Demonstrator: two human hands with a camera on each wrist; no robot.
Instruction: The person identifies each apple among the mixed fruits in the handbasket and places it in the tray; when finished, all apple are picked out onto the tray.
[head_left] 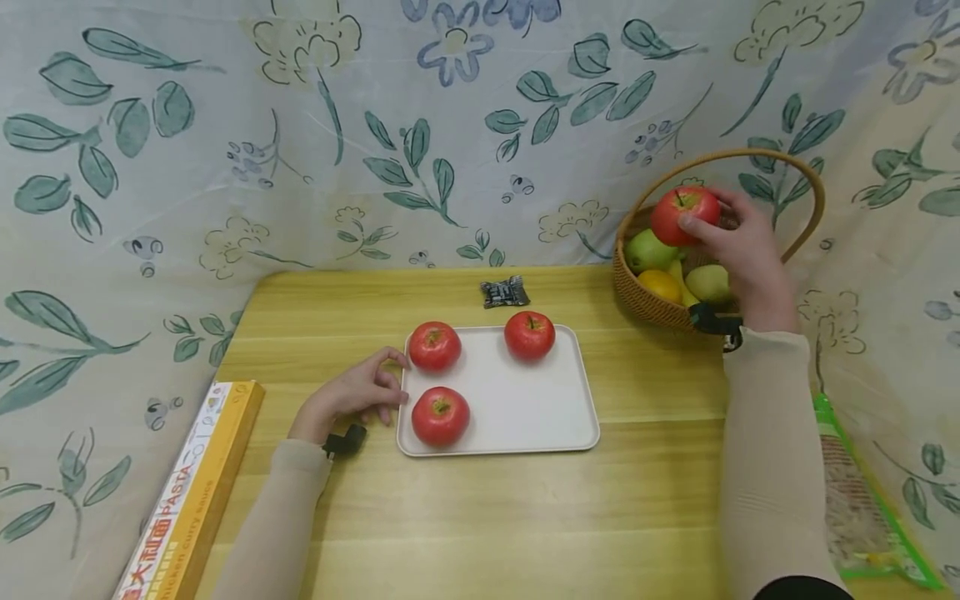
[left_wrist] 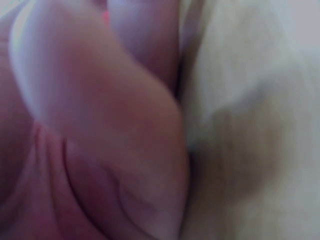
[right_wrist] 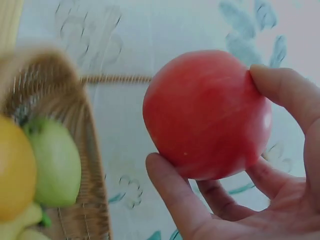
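Observation:
My right hand (head_left: 753,250) grips a red apple (head_left: 677,218) between thumb and fingers, up above the wicker basket (head_left: 637,292). In the right wrist view the thumb and fingertips press around the sides of this apple (right_wrist: 207,115). At the left edge of the white tray (head_left: 517,408), my left hand (head_left: 356,390) rests with loosely bent fingers, its fingertips at the rim. Three red apples stand on the tray: one at the back left (head_left: 434,347), one at the front left (head_left: 440,417), one at the back right (head_left: 529,337). Blurred fingers fill much of the left wrist view.
The basket, with a tall handle (head_left: 819,200), holds green fruit (head_left: 648,252), an orange (head_left: 660,286) and yellow fruit. Behind the tray lies a small black packet (head_left: 505,292). A yellow pasta box (head_left: 217,492) lies at left, a green-edged bag (head_left: 862,500) at right. Patterned cloth hangs behind.

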